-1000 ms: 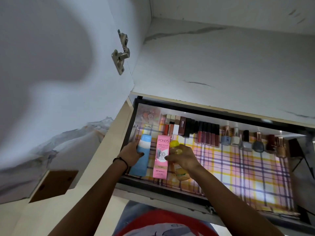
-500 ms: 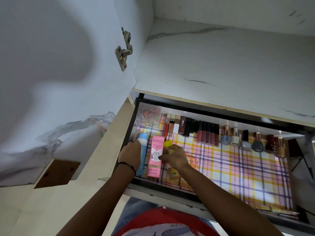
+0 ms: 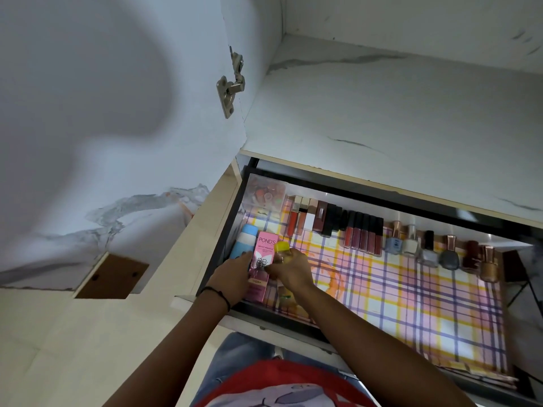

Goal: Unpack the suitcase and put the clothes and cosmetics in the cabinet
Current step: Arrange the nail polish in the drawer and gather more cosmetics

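Observation:
An open cabinet drawer [image 3: 223, 230] with a plaid liner holds cosmetics. At its left end lie a blue and white bottle [image 3: 242, 240], a pink Pond's BB cream box [image 3: 263, 259] and a yellow-capped bottle [image 3: 282, 247], side by side. My left hand [image 3: 232, 277] covers the lower part of the blue bottle, its fingers curled over it and reaching the pink box's edge. My right hand [image 3: 291, 268] grips the yellow-capped bottle just below its cap, right of the pink box. The bottle's lower part is hidden under my wrist.
Along the drawer's back stand lip glosses [image 3: 361, 239], nail polish bottles [image 3: 440, 251] and a clear container of small items [image 3: 266, 195]. The liner's middle and right [image 3: 411, 295] are bare. A white marbled shelf [image 3: 382, 118] overhangs the drawer, and an open door with a hinge [image 3: 232, 83] stands left.
Both hands have shifted the blue bottle, the pink box and the yellow-capped bottle left and closer together, toward the drawer's left wall. My left hand has slid lower on the blue bottle.

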